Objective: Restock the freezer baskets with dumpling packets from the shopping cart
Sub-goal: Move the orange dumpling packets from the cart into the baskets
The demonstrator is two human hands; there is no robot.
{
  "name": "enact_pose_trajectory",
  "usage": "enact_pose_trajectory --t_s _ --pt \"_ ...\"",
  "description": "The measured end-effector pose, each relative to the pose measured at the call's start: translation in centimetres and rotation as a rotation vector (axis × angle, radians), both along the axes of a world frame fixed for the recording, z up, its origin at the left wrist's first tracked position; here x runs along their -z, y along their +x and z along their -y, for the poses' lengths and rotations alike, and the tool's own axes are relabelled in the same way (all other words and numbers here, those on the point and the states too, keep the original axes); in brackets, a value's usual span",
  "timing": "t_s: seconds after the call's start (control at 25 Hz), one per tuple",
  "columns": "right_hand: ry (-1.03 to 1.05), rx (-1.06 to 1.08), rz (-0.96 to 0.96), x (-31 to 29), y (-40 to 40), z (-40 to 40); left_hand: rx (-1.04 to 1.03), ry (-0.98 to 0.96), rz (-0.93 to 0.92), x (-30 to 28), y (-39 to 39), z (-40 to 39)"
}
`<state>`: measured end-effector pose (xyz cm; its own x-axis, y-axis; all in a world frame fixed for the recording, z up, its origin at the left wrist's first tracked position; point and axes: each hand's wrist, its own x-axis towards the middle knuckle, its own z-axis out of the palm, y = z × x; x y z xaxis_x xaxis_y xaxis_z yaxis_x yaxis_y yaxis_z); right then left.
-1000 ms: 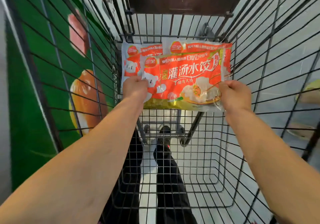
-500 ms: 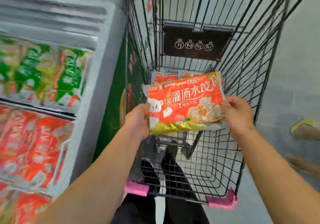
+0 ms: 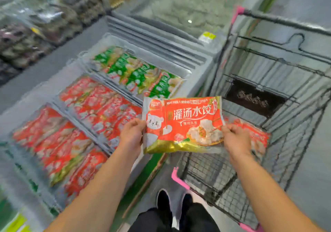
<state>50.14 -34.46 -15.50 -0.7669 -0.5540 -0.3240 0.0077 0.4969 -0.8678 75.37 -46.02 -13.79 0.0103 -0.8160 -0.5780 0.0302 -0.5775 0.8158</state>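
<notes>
I hold a red dumpling packet (image 3: 184,124) with a gold bottom edge flat in front of me, above the gap between freezer and cart. My left hand (image 3: 131,133) grips its left edge and my right hand (image 3: 234,138) grips its right edge. The black wire shopping cart (image 3: 268,142) with pink corner bumpers stands at right; another red packet (image 3: 254,135) lies inside it, partly hidden by my right hand. The open chest freezer (image 3: 198,81) at left holds baskets of red packets (image 3: 100,106) and green packets (image 3: 139,74).
A second freezer (image 3: 188,7) with pale goods lies beyond the first. Dark packaged goods (image 3: 35,25) fill the far left. My black shoes (image 3: 173,203) stand on the grey floor between freezer and cart. The view is motion-blurred.
The packet has come up out of the cart, still gripped by both hands. My view has swung left, so the freezer baskets now fill the left half.
</notes>
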Motion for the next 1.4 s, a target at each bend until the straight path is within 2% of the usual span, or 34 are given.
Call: enact_pose_trajectory --t_s 0.2,0.4,0.52,0.76,0.92,1.16,1.4 --pt "-0.013 -0.378 0.012 -2.9 7.4 4.7 -0.330 -0.050 0.066 -3.8 9.7 -3.7" --pt "-0.025 -0.728 -0.029 -5.2 13.4 7.8 -0.576 -0.079 0.183 -6.4 16.7 -8.6" --pt "-0.043 -0.880 -0.058 -6.8 17.7 9.5 -0.659 -0.134 0.303 -7.6 20.4 -11.2" --pt "-0.092 -1.083 -0.056 -8.7 25.7 10.4 -0.819 -0.119 0.319 -7.5 26.4 -15.0" --pt "-0.073 -1.147 -0.184 -7.9 29.4 11.9 -0.844 -0.058 0.286 -5.1 29.8 -15.0" --pt "0.013 -1.118 -0.234 -5.8 33.9 13.3 -0.731 0.041 0.318 -0.7 34.4 -12.5" --pt "0.119 -1.103 -0.265 -4.5 35.4 16.4 -0.619 0.142 0.359 0.5 35.4 -9.1"
